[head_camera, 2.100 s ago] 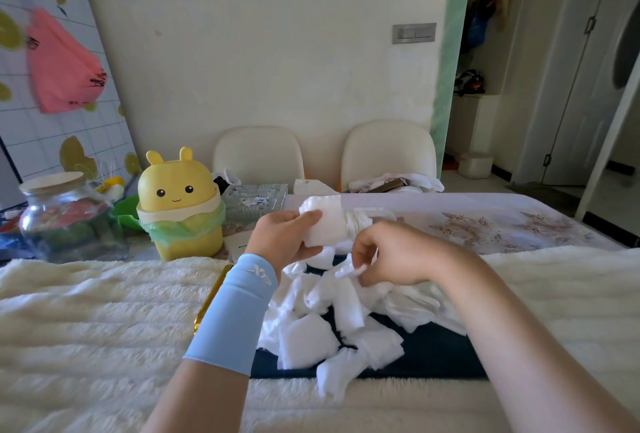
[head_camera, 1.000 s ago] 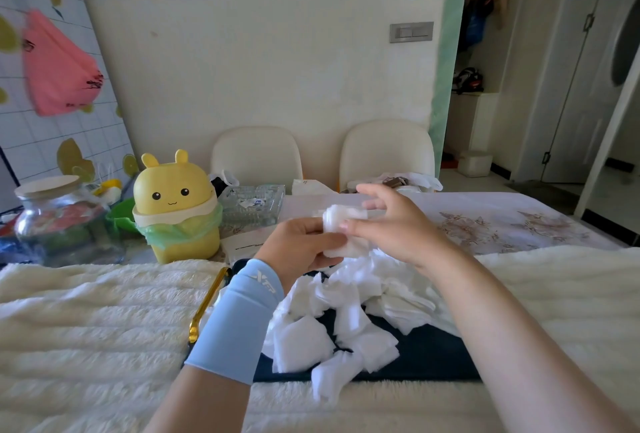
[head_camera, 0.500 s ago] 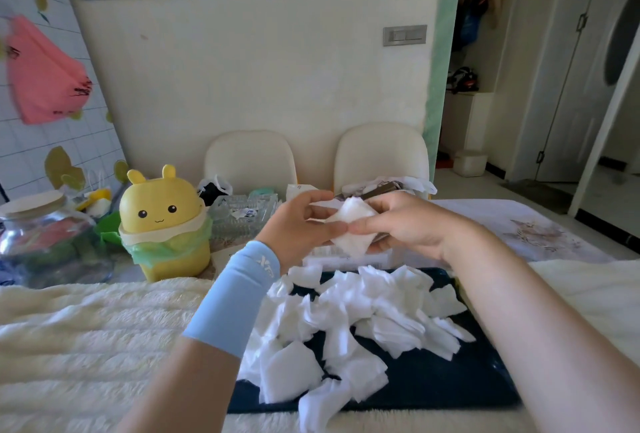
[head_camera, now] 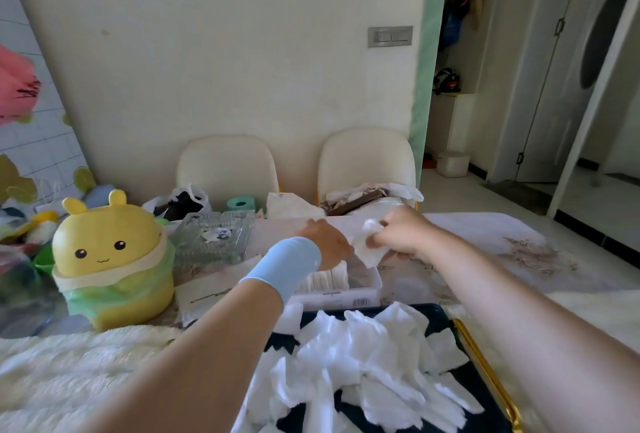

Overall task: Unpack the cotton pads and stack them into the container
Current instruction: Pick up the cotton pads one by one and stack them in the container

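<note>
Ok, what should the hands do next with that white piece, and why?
Probably the right hand lowers its white piece into the container: it hangs over the empty end, while the left hand sits over the stacked pads.

Soft matt fibre beside hard, shiny plastic.
The cotton pads look fluffy and matt, heaped on a dark tray with a glossy gold-coloured rim. The container is clear, smooth plastic. The yellow bin is shiny plastic, lined with a thin crinkled green bag. The cream throw looks plush; the sleeve is smooth stretch cloth.
</note>
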Motion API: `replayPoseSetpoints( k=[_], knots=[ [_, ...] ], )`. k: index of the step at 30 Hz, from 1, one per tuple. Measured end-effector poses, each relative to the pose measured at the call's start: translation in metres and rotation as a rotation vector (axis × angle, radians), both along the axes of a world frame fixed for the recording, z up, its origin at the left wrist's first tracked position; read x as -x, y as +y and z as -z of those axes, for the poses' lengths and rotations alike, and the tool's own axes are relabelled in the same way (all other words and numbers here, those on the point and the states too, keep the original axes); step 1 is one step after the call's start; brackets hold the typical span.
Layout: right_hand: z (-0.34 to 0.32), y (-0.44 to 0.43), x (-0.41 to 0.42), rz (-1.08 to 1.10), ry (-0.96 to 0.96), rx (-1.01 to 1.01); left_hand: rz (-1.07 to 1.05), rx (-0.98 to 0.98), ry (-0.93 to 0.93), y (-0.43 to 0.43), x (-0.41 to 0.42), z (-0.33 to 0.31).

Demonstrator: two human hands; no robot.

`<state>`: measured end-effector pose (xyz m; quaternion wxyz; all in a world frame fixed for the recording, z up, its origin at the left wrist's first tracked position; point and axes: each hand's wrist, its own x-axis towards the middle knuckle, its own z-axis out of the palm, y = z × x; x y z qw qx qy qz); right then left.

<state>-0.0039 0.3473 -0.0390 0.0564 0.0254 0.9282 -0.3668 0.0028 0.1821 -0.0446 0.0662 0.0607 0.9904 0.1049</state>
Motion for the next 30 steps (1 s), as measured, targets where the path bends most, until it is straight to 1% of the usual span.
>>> replayPoseSetpoints(
  k=[2,5,7,11,13,15,17,18,21,23,24,27,30],
  knots=[
    [0.009,-0.008,0.007,0.007,-0.005,-0.056,-0.055,0.084,-0.077,0.003,0.008,0.011],
    [0.019,-0.02,0.013,0.002,-0.017,-0.184,-0.006,0.19,-0.027,0.0,0.01,0.016],
    [0.024,-0.027,0.014,-0.008,0.004,-0.331,0.03,0.189,0.013,-0.006,0.011,0.017],
    [0.027,-0.038,0.01,-0.008,0.151,-0.627,0.064,0.147,0.001,-0.011,0.013,0.02],
    [0.025,-0.047,0.007,-0.028,0.19,-0.75,0.081,0.127,0.008,-0.012,0.015,0.022],
    [0.026,-0.056,0.006,-0.053,0.202,-0.826,0.086,0.113,0.02,-0.014,0.016,0.024],
    [0.033,-0.063,0.006,-0.04,0.172,-0.781,0.09,0.12,0.032,-0.015,0.015,0.027],
    [0.038,-0.065,0.007,-0.012,0.133,-0.691,0.095,0.122,0.04,-0.016,0.015,0.028],
    [0.039,-0.063,0.01,0.076,-0.04,-0.311,0.11,0.099,0.055,-0.022,0.015,0.031],
    [0.032,-0.056,0.011,0.061,-0.135,-0.13,0.098,0.056,0.052,-0.027,0.015,0.034],
    [0.028,-0.052,0.011,0.06,-0.165,-0.072,0.089,0.034,0.045,-0.029,0.015,0.035],
    [0.029,-0.044,0.009,0.054,-0.182,-0.02,0.083,-0.001,0.026,-0.03,0.014,0.037],
    [0.036,-0.046,0.007,-0.006,-0.238,-0.066,0.087,-0.051,0.061,-0.027,0.01,0.037]
  ],
)
